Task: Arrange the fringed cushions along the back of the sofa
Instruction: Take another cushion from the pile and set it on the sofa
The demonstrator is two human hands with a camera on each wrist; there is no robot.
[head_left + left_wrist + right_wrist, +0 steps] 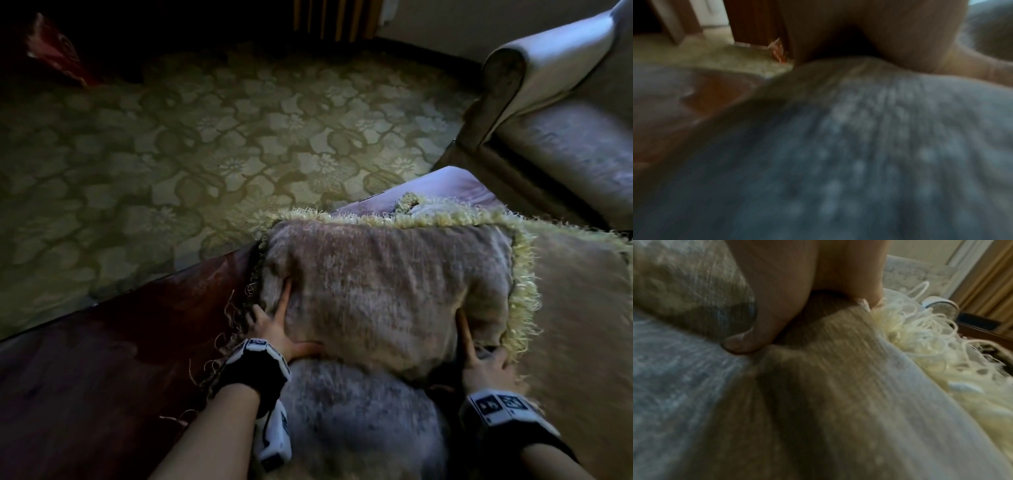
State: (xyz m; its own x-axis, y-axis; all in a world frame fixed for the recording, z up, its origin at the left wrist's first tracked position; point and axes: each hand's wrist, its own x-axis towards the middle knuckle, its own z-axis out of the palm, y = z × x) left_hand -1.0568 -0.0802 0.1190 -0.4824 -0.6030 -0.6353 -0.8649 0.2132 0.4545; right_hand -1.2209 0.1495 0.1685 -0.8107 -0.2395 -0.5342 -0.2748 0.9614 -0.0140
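A taupe cushion with pale yellow fringe is held up between both hands over the sofa. My left hand grips its lower left edge, fingers spread on the face and thumb beneath. My right hand pinches the lower right corner, one finger lying along the face and the others behind, by the fringe. In the right wrist view the thumb presses into the cushion beside the fringe. The left wrist view is blurred, showing my left hand over grey fabric.
A grey fuzzy cushion lies under the held one and a beige cushion sits to its right. A dark red-brown surface runs along the left. Floral carpet lies beyond, with a pale armchair at the far right.
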